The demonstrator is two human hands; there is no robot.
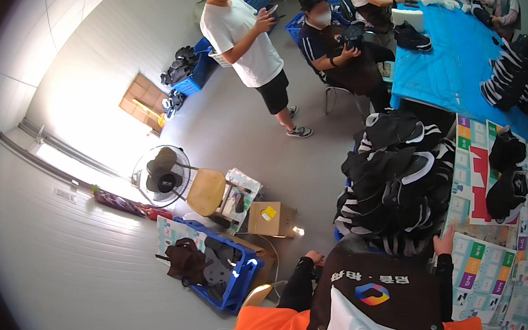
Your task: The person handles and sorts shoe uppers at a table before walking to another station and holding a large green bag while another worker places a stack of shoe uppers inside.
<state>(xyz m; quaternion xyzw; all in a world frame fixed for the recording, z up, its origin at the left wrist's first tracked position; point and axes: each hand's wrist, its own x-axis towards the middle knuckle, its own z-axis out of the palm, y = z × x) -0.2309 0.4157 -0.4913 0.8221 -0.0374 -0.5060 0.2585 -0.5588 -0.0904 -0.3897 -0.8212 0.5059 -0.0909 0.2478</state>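
Note:
A big heap of black caps with white stripes [398,181] lies at the near edge of the table, right in front of me. My right hand [445,240] rests flat on a colourful board-patterned sheet [481,270], fingers apart, its tips at the foot of the heap. My left hand [315,257] hangs off the table's left side with curled fingers and nothing visible in it, just below the heap. Two more black caps [509,178] sit on the sheet to the right. I wear a black apron over black sleeves.
A blue crate with dark caps [214,270] and a cardboard box [270,219] stand on the floor to my left, by a fan [163,174] and a stool. A blue-covered table [456,62] runs ahead; seated people handle caps there, and one person stands.

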